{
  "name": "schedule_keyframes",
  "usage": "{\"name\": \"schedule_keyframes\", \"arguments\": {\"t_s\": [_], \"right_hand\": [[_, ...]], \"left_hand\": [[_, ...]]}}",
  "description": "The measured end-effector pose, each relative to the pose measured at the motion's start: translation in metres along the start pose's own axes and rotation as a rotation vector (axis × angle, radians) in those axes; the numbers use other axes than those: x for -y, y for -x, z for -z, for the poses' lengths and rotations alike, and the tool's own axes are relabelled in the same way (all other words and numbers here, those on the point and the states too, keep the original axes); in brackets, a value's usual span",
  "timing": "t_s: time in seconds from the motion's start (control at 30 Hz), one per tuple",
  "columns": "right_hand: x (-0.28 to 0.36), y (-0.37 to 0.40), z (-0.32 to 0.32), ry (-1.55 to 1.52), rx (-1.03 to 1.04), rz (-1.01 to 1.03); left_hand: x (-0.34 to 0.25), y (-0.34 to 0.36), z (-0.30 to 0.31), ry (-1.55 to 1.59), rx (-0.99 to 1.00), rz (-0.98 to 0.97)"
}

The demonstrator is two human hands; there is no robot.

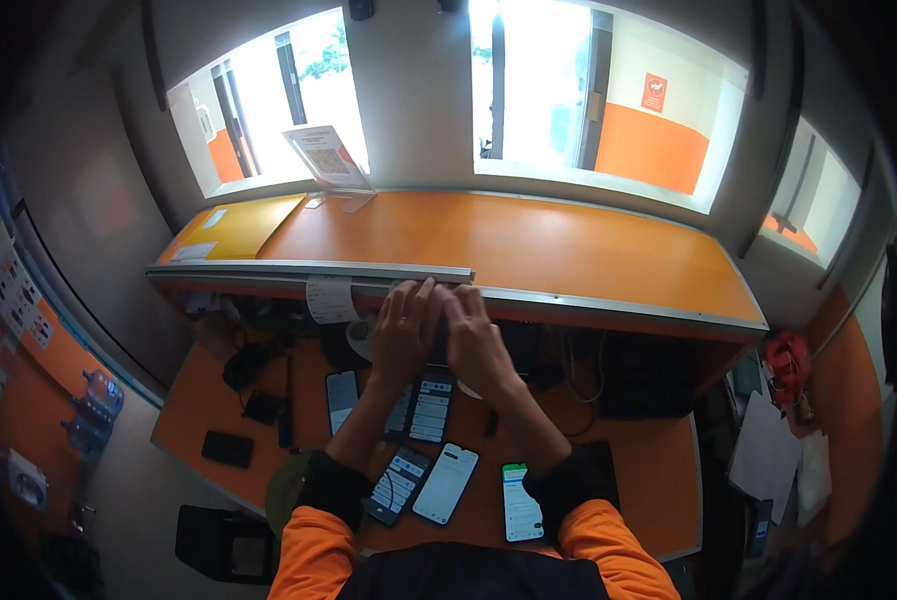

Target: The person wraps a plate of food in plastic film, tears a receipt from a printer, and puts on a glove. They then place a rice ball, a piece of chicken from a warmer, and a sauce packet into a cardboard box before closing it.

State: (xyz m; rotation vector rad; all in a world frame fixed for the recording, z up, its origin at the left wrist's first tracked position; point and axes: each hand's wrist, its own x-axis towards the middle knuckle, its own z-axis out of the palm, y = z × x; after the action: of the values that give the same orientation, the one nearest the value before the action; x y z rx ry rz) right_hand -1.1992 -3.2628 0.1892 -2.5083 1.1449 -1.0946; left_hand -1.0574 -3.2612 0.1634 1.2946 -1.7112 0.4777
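Both hands are raised side by side at the front edge of the orange counter (pixel 399 225), near a metal strip (pixel 319 269) that runs along it. My left hand (pixel 407 325) has its fingers bent at the strip, just right of a white paper slip (pixel 330 300) hanging from the edge. Close beside it, my right hand (pixel 477 335) also reaches to the strip's right end, its fingers partly blurred. What the fingertips hold, if anything, cannot be made out. Below my forearms, several lit phones lie on the desk, among them a white-screened phone (pixel 446 484) and a green-topped phone (pixel 522 505).
A yellow envelope (pixel 239 228) and a sign stand (pixel 329 160) are on the counter's left part. On the lower desk (pixel 659 480) are a dark phone (pixel 227 449) and cables. Blue water bottles (pixel 97 400) are at the far left. Windows stand behind the counter.
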Motion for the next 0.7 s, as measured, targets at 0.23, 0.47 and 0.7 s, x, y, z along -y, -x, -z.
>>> {"name": "schedule_keyframes", "arguments": {"t_s": [0.23, 0.47, 0.7], "right_hand": [[-0.003, 0.087, 0.106, -0.61, -0.281, -0.13], [0.013, 0.164, 0.145, -1.094, -0.538, 0.009], [0.063, 0.227, 0.159, -1.396, -0.758, 0.064]], "left_hand": [[0.0, 0.007, -0.009, -0.218, 0.004, -0.146], [0.003, 0.014, -0.013, -0.337, -0.083, -0.04], [0.021, 0.015, -0.004, -0.176, -0.085, -0.007]]}}
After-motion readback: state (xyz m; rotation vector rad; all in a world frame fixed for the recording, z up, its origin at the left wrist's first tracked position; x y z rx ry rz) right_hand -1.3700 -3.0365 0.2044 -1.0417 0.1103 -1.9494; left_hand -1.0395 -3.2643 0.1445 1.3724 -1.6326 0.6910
